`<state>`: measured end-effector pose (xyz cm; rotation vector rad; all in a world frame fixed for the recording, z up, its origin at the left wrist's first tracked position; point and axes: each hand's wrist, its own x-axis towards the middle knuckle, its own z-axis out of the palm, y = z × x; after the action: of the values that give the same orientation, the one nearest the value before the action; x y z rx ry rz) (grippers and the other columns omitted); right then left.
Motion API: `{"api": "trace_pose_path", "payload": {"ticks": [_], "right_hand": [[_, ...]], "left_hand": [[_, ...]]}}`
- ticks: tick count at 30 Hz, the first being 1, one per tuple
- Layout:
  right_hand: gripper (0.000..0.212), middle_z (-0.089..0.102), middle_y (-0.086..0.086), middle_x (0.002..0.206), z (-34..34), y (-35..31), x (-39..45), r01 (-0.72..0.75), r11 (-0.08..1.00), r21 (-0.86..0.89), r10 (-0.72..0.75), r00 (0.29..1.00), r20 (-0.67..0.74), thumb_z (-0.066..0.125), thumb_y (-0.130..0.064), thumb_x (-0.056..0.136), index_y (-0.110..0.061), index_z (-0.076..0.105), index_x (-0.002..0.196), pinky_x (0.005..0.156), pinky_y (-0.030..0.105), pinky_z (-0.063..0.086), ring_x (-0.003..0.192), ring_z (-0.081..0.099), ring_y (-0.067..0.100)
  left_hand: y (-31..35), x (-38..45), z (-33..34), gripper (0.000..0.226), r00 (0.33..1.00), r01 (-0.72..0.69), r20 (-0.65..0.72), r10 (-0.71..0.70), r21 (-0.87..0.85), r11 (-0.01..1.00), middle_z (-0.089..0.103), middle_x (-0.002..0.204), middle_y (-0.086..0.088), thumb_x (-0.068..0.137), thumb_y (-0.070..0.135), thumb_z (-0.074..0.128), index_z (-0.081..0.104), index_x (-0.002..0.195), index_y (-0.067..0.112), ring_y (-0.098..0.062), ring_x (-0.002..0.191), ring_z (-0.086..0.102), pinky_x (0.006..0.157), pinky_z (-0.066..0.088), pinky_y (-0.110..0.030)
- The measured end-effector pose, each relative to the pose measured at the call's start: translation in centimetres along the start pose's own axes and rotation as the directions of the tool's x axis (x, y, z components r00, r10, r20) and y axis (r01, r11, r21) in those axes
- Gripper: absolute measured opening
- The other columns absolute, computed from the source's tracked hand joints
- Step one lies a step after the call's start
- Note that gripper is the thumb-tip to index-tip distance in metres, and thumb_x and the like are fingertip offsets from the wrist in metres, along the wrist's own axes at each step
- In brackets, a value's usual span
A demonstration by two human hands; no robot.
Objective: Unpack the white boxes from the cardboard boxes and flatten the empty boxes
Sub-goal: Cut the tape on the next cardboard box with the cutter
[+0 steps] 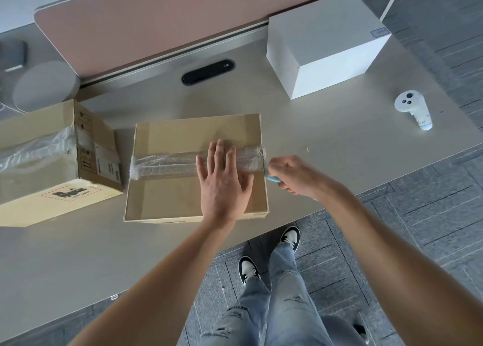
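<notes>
Risk: left hand (224,181) lies flat, fingers straight, across tape (167,162) at 9 o'clock of cutter (273,177) gripped by right hand (292,174); a slip along box (183,196) cuts fingers.

We see a pale bench (326,141) with a pink divider panel (167,18) along its far edge and a black oval cable port (208,72) set into the top. Directly on it lie a taped cardboard box (170,188) near the front edge, a second cardboard box (52,162) just left of it, a white box (326,52) at the far right, and a white controller (414,107) nearer the right edge. Beyond the divider we see a round white object (44,86).
</notes>
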<state>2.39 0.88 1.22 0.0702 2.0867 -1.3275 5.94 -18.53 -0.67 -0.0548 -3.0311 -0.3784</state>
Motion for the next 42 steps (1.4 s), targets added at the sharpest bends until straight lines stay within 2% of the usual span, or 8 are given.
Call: {"api": "trace_pose_path", "payload": {"ticks": [5, 13, 18, 21, 24, 32, 36, 42], "right_hand": [[0.028, 0.051, 0.000, 0.069, 1.1, 1.2, -2.2, -0.005, 0.998, -0.059, 0.006, 1.000, 0.028, 0.048, -0.029, 0.101, -0.012, 0.066, 0.090, 0.055, 0.026, 0.035, 0.050, 0.045, 0.001], [0.029, 0.059, 0.004, 0.064, 1.4, 2.1, -3.7, 0.051, 0.999, 0.012, -0.049, 0.993, -0.111, 0.052, -0.026, 0.098, -0.011, 0.062, 0.076, 0.051, 0.029, 0.040, 0.055, 0.054, 0.013], [0.033, 0.060, 0.005, 0.069, 0.6, 5.3, -1.4, -0.037, 0.983, 0.182, 0.123, 0.866, -0.485, 0.055, -0.039, 0.090, -0.009, 0.061, 0.078, 0.056, 0.036, 0.044, 0.063, 0.060, 0.026], [0.029, 0.070, 0.007, 0.078, 1.2, 8.4, 0.0, -0.213, 0.962, 0.170, 0.272, 0.808, -0.524, 0.057, -0.040, 0.096, -0.016, 0.065, 0.082, 0.073, 0.046, 0.057, 0.080, 0.072, 0.035], [0.027, 0.068, 0.010, 0.086, 1.3, 10.4, 0.6, -0.343, 0.931, 0.121, 0.348, 0.741, -0.574, 0.054, -0.033, 0.103, -0.012, 0.067, 0.091, 0.072, 0.034, 0.048, 0.086, 0.066, 0.031], [0.025, 0.071, 0.009, 0.111, -2.1, 11.3, 0.8, -0.311, 0.927, 0.209, 0.363, 0.609, -0.705, 0.065, -0.026, 0.099, -0.012, 0.064, 0.119, 0.076, 0.031, 0.046, 0.094, 0.063, 0.026], [0.040, 0.066, 0.011, 0.127, -3.0, 11.1, 0.4, -0.335, 0.922, 0.197, 0.368, 0.592, -0.717, 0.063, -0.021, 0.098, -0.011, 0.057, 0.137, 0.087, 0.040, 0.053, 0.110, 0.064, 0.031], [0.042, 0.057, 0.010, 0.133, -1.1, 9.4, -1.3, -0.305, 0.944, 0.128, 0.298, 0.620, -0.726, 0.059, -0.017, 0.097, -0.013, 0.054, 0.139, 0.085, 0.035, 0.044, 0.097, 0.053, 0.021]], "left_hand": [[0.0, -0.1, 0.0, 0.069, 1.000, 0.001, -0.004, -0.001, -0.003, 1.000, 0.032, 0.165, -0.014, 0.092, 0.053, 0.036, 0.047, 0.146, 0.011, -0.031, 0.156, 0.022, 0.126, 0.014, -0.057], [-0.2, -0.3, -0.1, 0.068, 1.000, 0.005, 0.004, -0.005, -0.009, 1.000, 0.031, 0.165, -0.014, 0.093, 0.053, 0.038, 0.046, 0.146, 0.012, -0.031, 0.156, 0.021, 0.127, 0.014, -0.056], [-0.1, -0.2, 0.0, 0.066, 1.000, 0.013, 0.017, -0.013, 0.001, 1.000, 0.029, 0.166, -0.013, 0.095, 0.051, 0.042, 0.043, 0.148, 0.012, -0.030, 0.157, 0.019, 0.127, 0.012, -0.056], [0.2, -0.1, 0.0, 0.067, 0.999, 0.023, 0.024, -0.023, -0.002, 1.000, 0.028, 0.167, -0.013, 0.094, 0.051, 0.034, 0.042, 0.148, 0.013, -0.029, 0.157, 0.017, 0.127, 0.012, -0.056], [0.2, -0.2, 0.0, 0.067, 0.999, 0.026, 0.020, -0.026, -0.005, 1.000, 0.029, 0.166, -0.012, 0.094, 0.051, 0.031, 0.043, 0.147, 0.013, -0.029, 0.157, 0.017, 0.127, 0.012, -0.056], [0.0, -0.1, 0.2, 0.065, 1.000, 0.016, 0.005, -0.016, -0.006, 1.000, 0.032, 0.164, -0.012, 0.093, 0.050, 0.031, 0.045, 0.145, 0.012, -0.030, 0.156, 0.021, 0.126, 0.013, -0.056], [0.1, 0.0, 0.2, 0.068, 1.000, 0.014, 0.000, -0.014, -0.017, 1.000, 0.033, 0.164, -0.013, 0.093, 0.051, 0.026, 0.045, 0.146, 0.011, -0.030, 0.156, 0.021, 0.126, 0.013, -0.056], [0.0, 0.0, 0.2, 0.068, 1.000, 0.003, 0.003, -0.003, -0.034, 0.999, 0.034, 0.163, -0.014, 0.093, 0.052, 0.030, 0.047, 0.144, 0.011, -0.030, 0.155, 0.022, 0.126, 0.013, -0.056]]}}
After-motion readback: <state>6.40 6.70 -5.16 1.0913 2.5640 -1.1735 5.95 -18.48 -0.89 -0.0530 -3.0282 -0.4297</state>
